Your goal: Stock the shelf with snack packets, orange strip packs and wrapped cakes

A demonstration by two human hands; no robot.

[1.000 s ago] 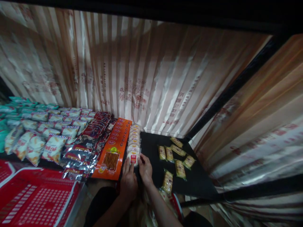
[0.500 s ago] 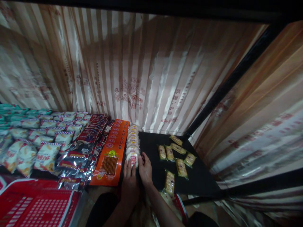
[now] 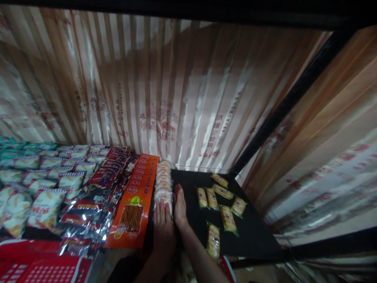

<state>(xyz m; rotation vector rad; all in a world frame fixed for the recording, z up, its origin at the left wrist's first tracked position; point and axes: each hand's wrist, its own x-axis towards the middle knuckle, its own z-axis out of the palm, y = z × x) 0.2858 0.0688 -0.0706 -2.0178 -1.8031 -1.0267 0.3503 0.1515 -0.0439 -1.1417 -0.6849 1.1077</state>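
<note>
A row of white round crackers in clear packets (image 3: 163, 177) overlaps lengthwise on the black shelf (image 3: 188, 220). My left hand (image 3: 163, 222) lies flat on the nearest packet, its fingers stretched out and pointing away from me. Upright along the right side of the row stands my right hand (image 3: 180, 206), fingers straight, palm turned toward the packets; whether it touches them I cannot tell. Just left of the row are overlapping orange packets (image 3: 135, 202) with brown sticks pictured on the front one. Neither hand grips anything.
Several yellow wrapped snacks (image 3: 227, 218) lie scattered on the right of the shelf. Dark red and silver packets (image 3: 103, 173) and white snack bags (image 3: 47, 206) fill the left. A red basket (image 3: 44, 271) stands low left. A black post (image 3: 282, 106) slants up at the right.
My left hand has slid onto the front of the nearest cracker packet. My right hand has turned more edge-on beside the row. The view has shifted slightly.
</note>
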